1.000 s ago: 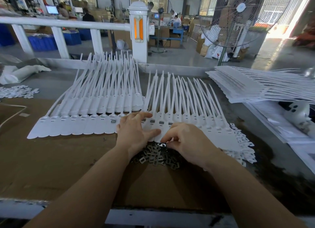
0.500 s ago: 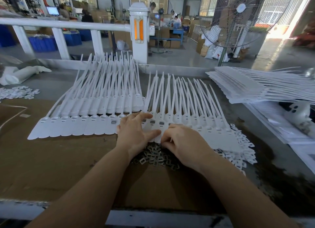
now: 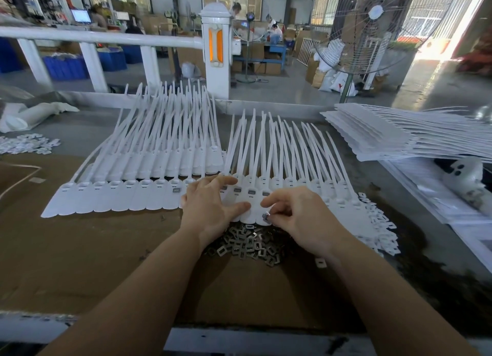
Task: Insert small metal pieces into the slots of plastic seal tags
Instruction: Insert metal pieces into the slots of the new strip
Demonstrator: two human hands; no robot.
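Observation:
Two fanned rows of white plastic seal tags lie on the bench, a left row (image 3: 127, 195) and a right row (image 3: 300, 185). Some tags near the middle (image 3: 251, 192) carry grey metal pieces in their slots. A heap of small metal pieces (image 3: 245, 245) sits just below the right row. My left hand (image 3: 210, 205) rests flat on the tags with fingers spread. My right hand (image 3: 298, 214) pinches one metal piece (image 3: 265, 216) between thumb and fingers, over the lower end of a tag.
A stack of white tags (image 3: 394, 134) lies at the right. Small white plastic bits are piled at the right of the row (image 3: 380, 227) and at the far left (image 3: 24, 143). Brown cardboard (image 3: 80, 249) covers the bench. A white rail (image 3: 106, 36) runs behind.
My right hand has drawn back from the tag slots toward the heap and now shows a metal piece in its fingertips. The left hand has stayed put.

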